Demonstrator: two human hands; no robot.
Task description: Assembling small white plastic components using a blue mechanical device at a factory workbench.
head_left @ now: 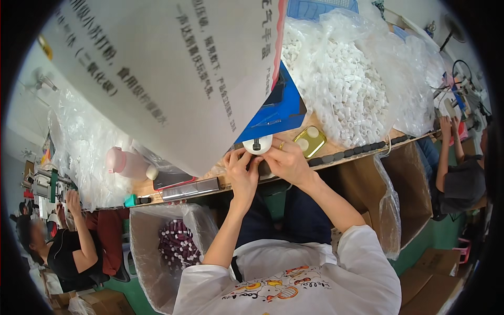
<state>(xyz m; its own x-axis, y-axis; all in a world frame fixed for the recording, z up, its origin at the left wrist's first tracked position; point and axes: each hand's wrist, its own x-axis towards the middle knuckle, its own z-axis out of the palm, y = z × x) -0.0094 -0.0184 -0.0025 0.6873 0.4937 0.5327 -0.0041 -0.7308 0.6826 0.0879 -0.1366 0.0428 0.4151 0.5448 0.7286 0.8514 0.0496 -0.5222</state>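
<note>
My left hand [242,169] and my right hand [286,160] meet at the front edge of the wooden workbench [336,157], fingers pinched together on a small dark part [261,167] between them. Just above the fingertips stands a small white rounded fixture [257,145] with a dark hole in it. A ring shows on my right hand. A row of dark cylindrical pieces [349,152] lies along the bench edge to the right of my right hand. The part itself is mostly hidden by my fingers.
A big clear bag of white plastic rings [346,79] fills the bench at right. A gold tin [310,140], blue box [278,110], pink bottle [126,164] and phone [173,179] sit nearby. A lined carton of dark red parts [178,244] stands below left. Other people work at both sides.
</note>
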